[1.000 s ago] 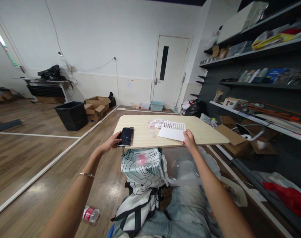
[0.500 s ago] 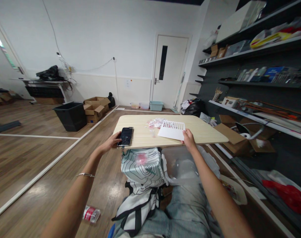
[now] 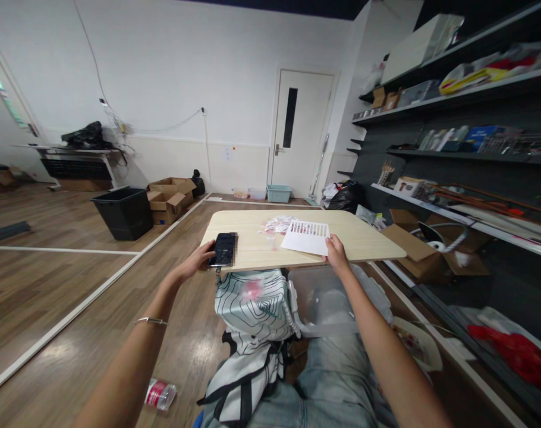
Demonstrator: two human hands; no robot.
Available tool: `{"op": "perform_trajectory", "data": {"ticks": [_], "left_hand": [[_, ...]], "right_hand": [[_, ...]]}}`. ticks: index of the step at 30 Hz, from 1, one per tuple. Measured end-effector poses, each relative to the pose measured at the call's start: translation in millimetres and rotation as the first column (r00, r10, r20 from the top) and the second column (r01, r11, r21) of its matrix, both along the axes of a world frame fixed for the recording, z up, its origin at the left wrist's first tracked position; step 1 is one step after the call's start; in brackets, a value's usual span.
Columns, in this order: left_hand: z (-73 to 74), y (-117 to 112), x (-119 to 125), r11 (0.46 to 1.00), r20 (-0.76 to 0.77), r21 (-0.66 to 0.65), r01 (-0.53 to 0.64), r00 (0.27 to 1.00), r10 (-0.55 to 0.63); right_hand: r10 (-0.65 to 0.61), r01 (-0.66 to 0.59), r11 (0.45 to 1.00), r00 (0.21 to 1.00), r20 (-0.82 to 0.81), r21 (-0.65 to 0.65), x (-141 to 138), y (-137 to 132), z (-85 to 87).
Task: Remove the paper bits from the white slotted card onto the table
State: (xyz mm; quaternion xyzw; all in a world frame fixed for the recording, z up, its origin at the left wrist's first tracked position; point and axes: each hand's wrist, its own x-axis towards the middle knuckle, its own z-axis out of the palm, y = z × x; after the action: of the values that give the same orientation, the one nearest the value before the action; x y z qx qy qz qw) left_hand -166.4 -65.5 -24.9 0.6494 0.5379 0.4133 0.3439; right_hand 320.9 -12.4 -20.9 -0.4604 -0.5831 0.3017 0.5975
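At the left edge of the light wooden tabletop (image 3: 248, 252), my left hand (image 3: 200, 259) grips a black smartphone (image 3: 224, 249) by its left side. A strap dangles from the phone's lower corner. My right hand (image 3: 337, 254) is closed on the right edge of a white card (image 3: 302, 242) with rows of cut-out slots along its far part. The card is held tilted over the table, thumb on top. Just beyond the card lies a loose heap of small white and reddish paper pieces (image 3: 277, 224), partly hidden by it.
Under the table's near edge stand a patterned cloth-covered box (image 3: 252, 306) and a clear plastic bin (image 3: 319, 300). A bottle (image 3: 160, 394) lies on the floor at left. Farther off are a black trash bin (image 3: 124, 214), cardboard boxes (image 3: 167, 205) and loaded shelves (image 3: 458, 148) at right.
The view has shifted slightly, so the scene sits a little lower and further left. Both hands keep their hold on the phone and the card.
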Motion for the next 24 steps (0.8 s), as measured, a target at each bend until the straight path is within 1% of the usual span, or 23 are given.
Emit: {"op": "perform_trajectory", "data": {"ticks": [3,7,14,19,24], "left_hand": [[0.7,-1.9,-1.4,1.000,-0.001,0.007,0.024,1.000,-0.024],[3.3,-5.3,-1.4,1.000,0.006,0.006,0.029,1.000,-0.029],[9.2,-8.6,3.8,0.999,0.021,-0.046,-0.002,1.000,0.003],[6.0,-4.2,6.3,0.997,0.032,-0.071,-0.028,0.999,0.030],[4.2,-0.8,8.7,0.995,-0.014,-0.082,-0.060,0.998,0.059]], "right_hand": [[0.000,0.000,1.000,1.000,-0.006,-0.001,-0.8,-1.3,1.3],[-0.007,0.007,1.000,1.000,-0.002,-0.007,-1.6,-1.5,2.1],[-0.022,0.022,1.000,1.000,0.007,-0.016,-1.5,-1.4,2.0],[-0.010,0.010,1.000,1.000,0.017,-0.011,-1.3,-2.7,2.8],[-0.013,0.014,1.000,1.000,0.018,-0.014,-1.8,-2.4,2.8]]}}
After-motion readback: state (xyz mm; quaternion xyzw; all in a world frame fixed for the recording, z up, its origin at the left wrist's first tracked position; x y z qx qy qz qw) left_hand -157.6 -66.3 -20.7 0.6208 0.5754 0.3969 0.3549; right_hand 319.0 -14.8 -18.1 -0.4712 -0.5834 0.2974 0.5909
